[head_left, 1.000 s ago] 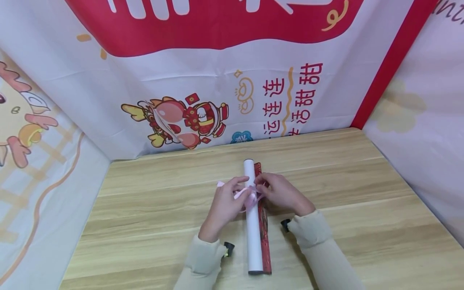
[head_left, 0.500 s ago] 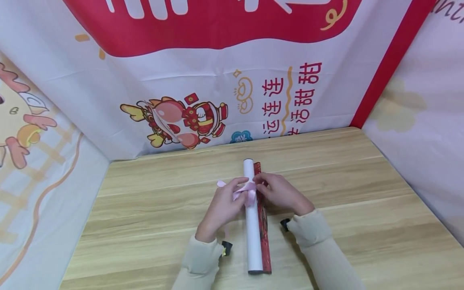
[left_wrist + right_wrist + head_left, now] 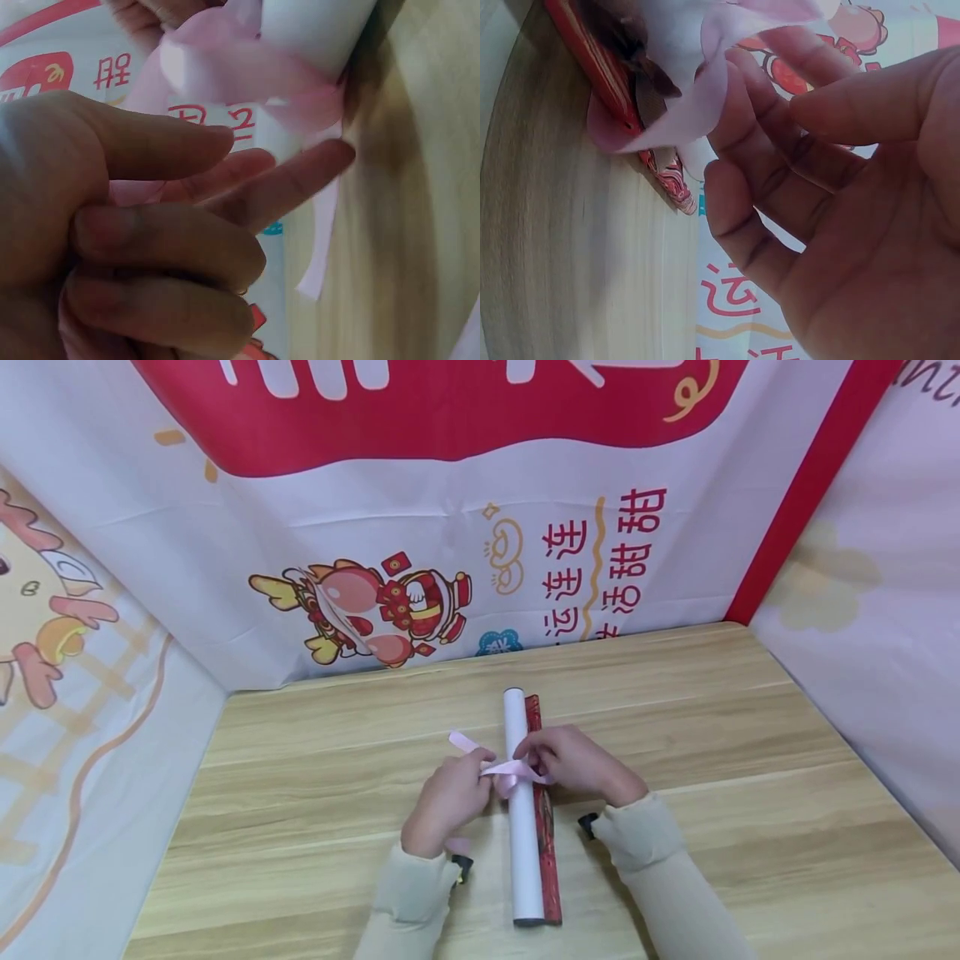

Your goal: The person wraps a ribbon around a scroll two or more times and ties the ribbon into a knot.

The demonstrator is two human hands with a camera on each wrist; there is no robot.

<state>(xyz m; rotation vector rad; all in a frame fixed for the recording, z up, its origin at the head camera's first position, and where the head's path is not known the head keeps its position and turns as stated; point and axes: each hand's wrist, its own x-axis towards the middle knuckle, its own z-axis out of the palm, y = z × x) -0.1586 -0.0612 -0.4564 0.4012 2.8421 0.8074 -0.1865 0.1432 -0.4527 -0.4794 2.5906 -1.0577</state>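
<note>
A white tube [image 3: 527, 860] with dark ends lies lengthwise on the table, and a pink ribbon [image 3: 512, 768] passes round its middle in a loose loop. Along the tube's right side runs a long, narrow red patterned thing [image 3: 551, 877], whose kind I cannot tell. My left hand [image 3: 448, 802] is left of the tube; in the left wrist view its lower fingers [image 3: 165, 300] curl round part of the ribbon, while thumb and index finger stand apart. Over the tube's right side, my right hand [image 3: 577, 766] has loosely bent fingers beside the ribbon loop [image 3: 694, 112], its thumb apart from them.
The wooden table [image 3: 315, 760] reaches back to a white and red printed cloth [image 3: 420, 493]. Similar printed cloths hang at the left [image 3: 97, 710] and right. A ribbon end [image 3: 461, 742] sticks out beyond the left hand. Small black devices [image 3: 588, 825] sit at both cuffs.
My left hand has drawn back left and slightly down from the tube, stretching the ribbon across it. The right hand has lowered a little, its fingers nearer the ribbon. The tube has stayed put.
</note>
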